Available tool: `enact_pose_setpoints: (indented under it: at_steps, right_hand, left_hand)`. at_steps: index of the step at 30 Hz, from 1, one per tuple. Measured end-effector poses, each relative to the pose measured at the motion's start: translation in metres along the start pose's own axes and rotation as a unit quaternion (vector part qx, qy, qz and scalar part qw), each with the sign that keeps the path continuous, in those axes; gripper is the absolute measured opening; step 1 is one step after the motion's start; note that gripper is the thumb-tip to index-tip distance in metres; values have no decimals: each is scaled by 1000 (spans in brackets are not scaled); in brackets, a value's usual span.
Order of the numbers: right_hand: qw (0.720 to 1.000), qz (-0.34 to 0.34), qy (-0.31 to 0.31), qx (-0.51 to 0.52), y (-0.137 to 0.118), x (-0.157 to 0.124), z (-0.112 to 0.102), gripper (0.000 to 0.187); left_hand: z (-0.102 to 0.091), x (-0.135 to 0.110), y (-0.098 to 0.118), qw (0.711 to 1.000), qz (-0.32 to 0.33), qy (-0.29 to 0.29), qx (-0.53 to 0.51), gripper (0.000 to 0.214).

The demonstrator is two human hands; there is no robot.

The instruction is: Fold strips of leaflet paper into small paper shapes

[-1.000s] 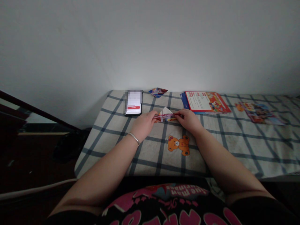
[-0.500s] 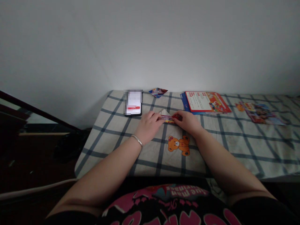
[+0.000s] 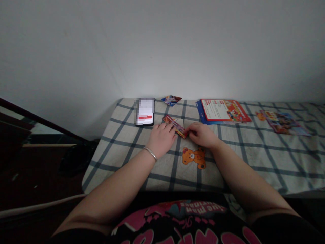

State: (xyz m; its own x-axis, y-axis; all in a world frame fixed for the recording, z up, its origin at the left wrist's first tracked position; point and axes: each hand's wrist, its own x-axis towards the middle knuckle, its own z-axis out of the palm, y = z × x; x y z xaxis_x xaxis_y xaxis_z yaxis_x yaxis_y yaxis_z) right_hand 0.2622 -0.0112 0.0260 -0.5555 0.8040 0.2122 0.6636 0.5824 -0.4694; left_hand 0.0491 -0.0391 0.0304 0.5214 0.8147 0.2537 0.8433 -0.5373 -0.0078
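Observation:
A narrow folded strip of printed red paper point(image 3: 174, 125) lies slanted on the checked cloth point(image 3: 254, 149). My left hand point(image 3: 161, 138), with a silver bracelet at the wrist, rests flat beside the strip's left half with its fingertips on it. My right hand point(image 3: 201, 134) has its fingers curled and pinches the strip's near right end. An orange bear print point(image 3: 194, 157) shows on the cloth just in front of both hands.
A phone point(image 3: 144, 111) with a lit screen lies behind my left hand. A small folded paper shape point(image 3: 171, 99) sits by the wall. A red and blue booklet point(image 3: 223, 110) and a colourful sheet point(image 3: 283, 122) lie to the right. The cloth's left edge drops to a dark floor.
The paper strip went from lying level between my hands to slanting, its left end swung away from me. Its white flap no longer shows. Both hands drew slightly closer to me.

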Motion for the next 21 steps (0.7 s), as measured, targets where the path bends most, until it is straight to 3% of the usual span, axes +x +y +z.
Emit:
enact_pose_setpoints:
  at_steps: [7,13,17,21]
  right_hand:
    - [991,-75,2,-110,-1,3,5,25]
    - [989,-95,35,-112,3,2,1,18]
    - [984,-156,9,-85,-2,3,-1,16]
    - [979,-174,-13,-102,-11,3,-2,14]
  left_hand:
    - [8,3,-8,999,32,-2,-19,35]
    - [12,5,-15,997,59,-4,-39,38]
    - [11,4,-16,996,71,-23,-55,38]
    - [10,-1,-15,997,46,-43,-54,40]
